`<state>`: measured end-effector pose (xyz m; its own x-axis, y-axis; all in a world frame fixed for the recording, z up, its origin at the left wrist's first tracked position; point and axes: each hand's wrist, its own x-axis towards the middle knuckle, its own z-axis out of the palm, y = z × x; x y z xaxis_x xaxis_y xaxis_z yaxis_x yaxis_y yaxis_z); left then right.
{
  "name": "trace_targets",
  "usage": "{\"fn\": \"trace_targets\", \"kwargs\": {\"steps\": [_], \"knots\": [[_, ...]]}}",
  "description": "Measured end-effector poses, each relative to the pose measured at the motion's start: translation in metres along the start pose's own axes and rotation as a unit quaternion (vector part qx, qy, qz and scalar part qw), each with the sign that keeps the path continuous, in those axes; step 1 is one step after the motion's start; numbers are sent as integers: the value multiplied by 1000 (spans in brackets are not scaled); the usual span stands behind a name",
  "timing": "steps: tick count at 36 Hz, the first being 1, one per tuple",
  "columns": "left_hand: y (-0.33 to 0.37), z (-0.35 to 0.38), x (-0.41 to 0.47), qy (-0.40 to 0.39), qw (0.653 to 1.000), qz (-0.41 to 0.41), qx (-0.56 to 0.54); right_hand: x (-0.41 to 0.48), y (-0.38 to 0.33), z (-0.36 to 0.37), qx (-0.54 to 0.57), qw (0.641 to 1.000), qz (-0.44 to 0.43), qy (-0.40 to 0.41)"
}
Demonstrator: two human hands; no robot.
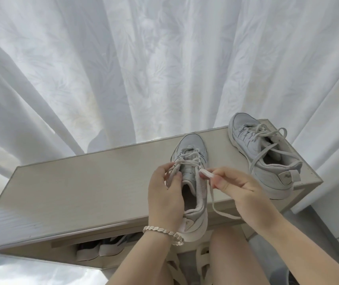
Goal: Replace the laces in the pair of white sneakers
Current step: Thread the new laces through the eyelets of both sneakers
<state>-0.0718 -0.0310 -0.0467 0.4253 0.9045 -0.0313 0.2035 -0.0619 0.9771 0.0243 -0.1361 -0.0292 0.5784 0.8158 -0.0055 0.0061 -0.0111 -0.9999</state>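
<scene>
Looks like a home: sheer white curtain with a leaf pattern, lit from behind. Low pale wood-grain cabinet in front of it, with shoes stored under its top. Two sneakers standing on top.

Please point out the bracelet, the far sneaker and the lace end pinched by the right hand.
bracelet [160, 230]: head view, on its middle links.
far sneaker [242, 121]: head view, on its toe cap.
lace end [205, 173]: head view, on its flat white tip.
</scene>
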Motion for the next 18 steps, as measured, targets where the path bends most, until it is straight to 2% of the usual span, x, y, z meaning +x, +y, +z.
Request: {"fn": "trace_targets", "kwargs": {"steps": [3,5,8,10,11,14,16,18], "knots": [[1,2,-1,2,1000,-3,12,0,0,-5,-18,999,37,1],[1,2,-1,1,1000,0,19,0,1,-8,-72,996,42,27],[2,1,-1,-5,999,6,43,-4,-10,-12,-160,986,16,47],[3,-1,-4,-10,996,22,81,-6,-22,-16,-168,985,17,26],[3,-2,-6,0,993,50,109,-7,-27,-18,-152,988,16,17],[15,-6,-18,46,963,199,177,-7,-48,-16,-43,999,14,-8],[28,-8,-27,-13,968,211,136,-8,-59,-11,11,999,8,-30],[42,-6,-34,-127,981,146,26,-6,-63,-4,18,999,0,-43]]}}
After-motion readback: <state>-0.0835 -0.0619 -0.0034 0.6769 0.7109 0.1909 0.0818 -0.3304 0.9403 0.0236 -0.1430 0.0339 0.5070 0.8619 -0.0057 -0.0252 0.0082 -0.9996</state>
